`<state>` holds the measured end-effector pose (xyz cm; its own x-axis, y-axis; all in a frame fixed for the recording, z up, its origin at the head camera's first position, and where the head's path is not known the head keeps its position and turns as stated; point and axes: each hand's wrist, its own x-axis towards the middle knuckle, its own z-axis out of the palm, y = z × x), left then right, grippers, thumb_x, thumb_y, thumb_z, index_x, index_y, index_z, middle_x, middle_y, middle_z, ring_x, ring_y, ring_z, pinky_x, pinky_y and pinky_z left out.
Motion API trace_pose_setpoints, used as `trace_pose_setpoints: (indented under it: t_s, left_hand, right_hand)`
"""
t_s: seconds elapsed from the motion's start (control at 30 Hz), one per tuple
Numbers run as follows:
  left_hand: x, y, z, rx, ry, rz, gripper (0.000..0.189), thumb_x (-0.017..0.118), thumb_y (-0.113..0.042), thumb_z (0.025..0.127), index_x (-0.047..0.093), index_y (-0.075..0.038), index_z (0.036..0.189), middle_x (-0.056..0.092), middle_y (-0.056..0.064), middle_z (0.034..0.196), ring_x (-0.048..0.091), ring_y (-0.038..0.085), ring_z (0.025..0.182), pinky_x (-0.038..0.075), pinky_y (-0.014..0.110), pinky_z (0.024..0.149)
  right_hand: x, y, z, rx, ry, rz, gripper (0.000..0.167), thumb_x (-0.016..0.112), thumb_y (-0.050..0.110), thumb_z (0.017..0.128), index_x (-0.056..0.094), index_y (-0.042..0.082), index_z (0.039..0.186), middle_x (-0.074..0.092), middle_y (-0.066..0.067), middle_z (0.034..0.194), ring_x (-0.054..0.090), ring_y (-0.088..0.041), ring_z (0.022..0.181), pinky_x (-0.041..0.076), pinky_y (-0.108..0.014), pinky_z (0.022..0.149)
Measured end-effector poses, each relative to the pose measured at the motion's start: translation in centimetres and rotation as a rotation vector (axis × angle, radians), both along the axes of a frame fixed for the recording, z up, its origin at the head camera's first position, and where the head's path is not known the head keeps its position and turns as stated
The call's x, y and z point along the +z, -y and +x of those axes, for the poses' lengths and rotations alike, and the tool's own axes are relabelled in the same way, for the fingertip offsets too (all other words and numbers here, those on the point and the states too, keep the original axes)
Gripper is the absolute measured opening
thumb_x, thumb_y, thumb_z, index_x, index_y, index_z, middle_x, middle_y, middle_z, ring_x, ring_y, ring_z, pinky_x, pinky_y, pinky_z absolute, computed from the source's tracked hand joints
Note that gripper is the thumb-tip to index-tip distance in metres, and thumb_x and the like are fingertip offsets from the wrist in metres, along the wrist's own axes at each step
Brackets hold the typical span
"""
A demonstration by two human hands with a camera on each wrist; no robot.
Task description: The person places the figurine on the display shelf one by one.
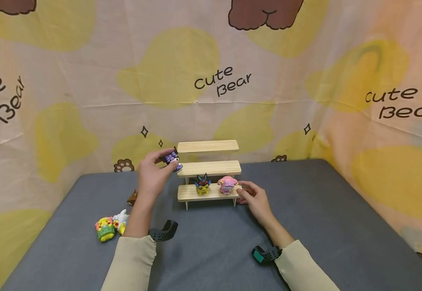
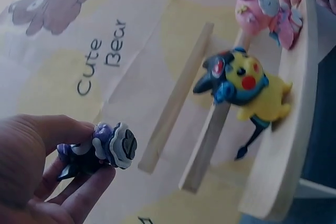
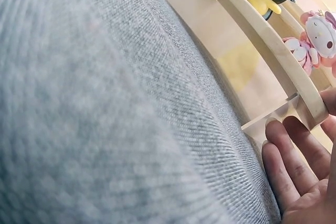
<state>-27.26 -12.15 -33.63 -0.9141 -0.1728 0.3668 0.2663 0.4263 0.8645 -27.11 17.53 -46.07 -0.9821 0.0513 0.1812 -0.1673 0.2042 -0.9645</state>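
Note:
My left hand (image 1: 153, 174) pinches a small purple, black and white figurine (image 1: 173, 160) between thumb and fingers. It is held in the air at the left end of the middle step of a three-step wooden display stand (image 1: 211, 168). On the lowest step stand a yellow figurine with a black-and-blue hood (image 2: 256, 85) and a pink figurine (image 1: 227, 184). At that step's right end, my right hand (image 1: 255, 199) grips the board, thumb near its edge and other fingers below, as the right wrist view shows.
Left of the stand, on the grey tabletop (image 1: 203, 250), lie a yellow-and-green figurine (image 1: 105, 229), a white-and-yellow figurine (image 1: 121, 220) and a brown object (image 1: 132, 197) partly behind my left arm. A printed cloth backdrop (image 1: 196, 52) rises behind the table.

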Motion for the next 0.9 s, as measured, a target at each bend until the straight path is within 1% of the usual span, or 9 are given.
trace_pose_setpoints:
  t_s: [0.07,0.17,0.23,0.37,0.5,0.6,0.77,0.9]
  left_hand:
    - [0.4,-0.5,-0.1,-0.032,-0.007,0.012,0.038,0.076,-0.01,0.089,0.07,-0.009,0.127,0.062,0.014,0.129,0.06,0.028,0.123,0.057,0.026,0.09]
    - [0.9,-1.2,-0.3,-0.061,-0.02,0.019,0.038,0.075,-0.007,0.089,0.07,-0.007,0.127,0.061,0.015,0.129,0.059,0.028,0.124,0.058,0.039,0.097]
    - [1.2,-1.7,-0.4,-0.078,-0.037,0.007,0.037,0.075,-0.005,0.089,0.07,-0.006,0.126,0.061,0.015,0.127,0.059,0.028,0.123,0.058,0.042,0.097]
    - [1.7,-2.8,-0.8,-0.122,-0.069,-0.051,0.034,0.075,-0.007,0.089,0.072,-0.006,0.123,0.061,0.014,0.124,0.06,0.027,0.12,0.059,0.042,0.095]
    - [1.8,-4.0,-1.3,-0.162,-0.098,-0.073,0.031,0.076,-0.005,0.088,0.073,-0.005,0.119,0.062,0.013,0.124,0.061,0.027,0.119,0.06,0.04,0.092]
    - [1.6,-4.9,-1.6,-0.189,-0.112,-0.085,0.034,0.076,-0.004,0.088,0.072,-0.005,0.121,0.062,0.014,0.124,0.061,0.028,0.118,0.06,0.041,0.091]
    - [1.0,-6.2,-2.5,-0.219,-0.116,-0.114,0.043,0.076,-0.004,0.087,0.068,-0.006,0.129,0.063,0.016,0.123,0.063,0.029,0.117,0.061,0.04,0.09]
    - [0.5,-7.1,-3.0,-0.262,-0.109,-0.122,0.042,0.076,-0.002,0.087,0.069,-0.004,0.128,0.062,0.016,0.124,0.064,0.03,0.117,0.06,0.039,0.09]
  right_hand:
    - [-0.1,0.0,-0.1,0.001,-0.007,0.005,0.031,0.067,0.018,0.098,0.067,0.007,0.127,0.074,-0.023,0.108,0.072,-0.015,0.076,0.061,-0.028,0.069]
    - [-0.3,0.1,-0.2,0.012,-0.012,0.007,0.032,0.067,0.019,0.098,0.067,0.006,0.128,0.074,-0.023,0.109,0.073,-0.014,0.077,0.061,-0.029,0.069]
    - [-0.3,0.1,-0.2,0.018,-0.012,0.009,0.033,0.067,0.019,0.098,0.066,0.007,0.128,0.073,-0.023,0.109,0.073,-0.014,0.077,0.061,-0.028,0.07]
    - [-0.3,0.0,-0.2,0.003,-0.007,0.002,0.032,0.068,0.018,0.097,0.067,0.009,0.128,0.074,-0.022,0.108,0.073,-0.014,0.077,0.061,-0.027,0.069]
    - [-0.3,-0.1,-0.2,0.002,-0.007,-0.002,0.032,0.068,0.019,0.097,0.067,0.007,0.128,0.073,-0.023,0.109,0.073,-0.019,0.079,0.061,-0.029,0.07]
    - [-0.2,-0.2,-0.2,0.005,-0.013,-0.003,0.033,0.068,0.019,0.098,0.067,0.006,0.127,0.073,-0.024,0.109,0.073,-0.021,0.079,0.061,-0.03,0.07]
    - [-0.2,-0.2,-0.1,0.005,-0.035,-0.005,0.032,0.067,0.019,0.098,0.067,0.004,0.126,0.074,-0.023,0.107,0.074,-0.017,0.076,0.062,-0.03,0.069]
    - [-0.2,-0.2,-0.1,0.005,-0.028,-0.001,0.03,0.067,0.018,0.098,0.068,0.005,0.125,0.074,-0.023,0.107,0.074,-0.017,0.076,0.062,-0.03,0.069]
